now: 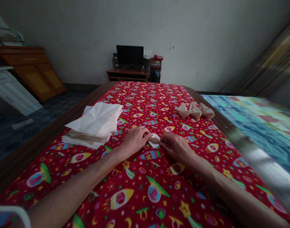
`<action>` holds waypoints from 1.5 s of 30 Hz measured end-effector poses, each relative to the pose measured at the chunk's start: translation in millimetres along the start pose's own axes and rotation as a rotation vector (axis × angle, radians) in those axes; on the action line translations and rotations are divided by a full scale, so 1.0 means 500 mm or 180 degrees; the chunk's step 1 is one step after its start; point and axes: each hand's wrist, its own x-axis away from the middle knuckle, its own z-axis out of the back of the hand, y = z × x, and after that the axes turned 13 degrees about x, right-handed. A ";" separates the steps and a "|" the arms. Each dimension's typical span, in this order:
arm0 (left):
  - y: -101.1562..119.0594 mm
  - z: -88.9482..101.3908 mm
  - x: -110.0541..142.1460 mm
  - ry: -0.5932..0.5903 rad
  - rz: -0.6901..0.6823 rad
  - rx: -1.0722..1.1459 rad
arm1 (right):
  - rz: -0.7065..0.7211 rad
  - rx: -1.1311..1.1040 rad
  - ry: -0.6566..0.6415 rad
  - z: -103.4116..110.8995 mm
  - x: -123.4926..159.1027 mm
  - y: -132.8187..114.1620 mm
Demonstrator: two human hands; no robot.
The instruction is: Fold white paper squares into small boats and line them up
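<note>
A small folded piece of white paper (pixel 154 141) lies on the red patterned cloth between my hands. My left hand (pixel 137 136) pinches its left edge with thumb and fingers, while my right hand (pixel 174 145) grips the right edge, fingers curled. Left of my hands is a stack of creased white paper sheets (pixel 96 118), unevenly piled, with fold lines crossing the top sheet. To the right, beyond my right hand, stand several folded beige paper pieces (pixel 195 110), nested in a row.
The red cloth (pixel 140 190) with rockets and stars covers the table. At the far end are a monitor (pixel 130 55) on a desk and a red telephone (pixel 158 58). A bed (pixel 261 126) flanks the right side; wooden cabinets (pixel 38 74) stand at left.
</note>
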 end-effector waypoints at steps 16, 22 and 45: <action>0.038 -0.005 0.012 0.0055 -0.0460 0.1103 | -0.0227 -0.1095 0.0310 -0.001 -0.004 -0.013; 0.044 0.006 0.019 0.0353 -0.0538 0.1017 | 0.0013 -0.1173 0.0629 0.004 -0.001 -0.019; 0.046 0.009 0.025 0.0550 -0.0482 0.0687 | -0.0396 -0.1520 0.0657 -0.006 -0.004 -0.016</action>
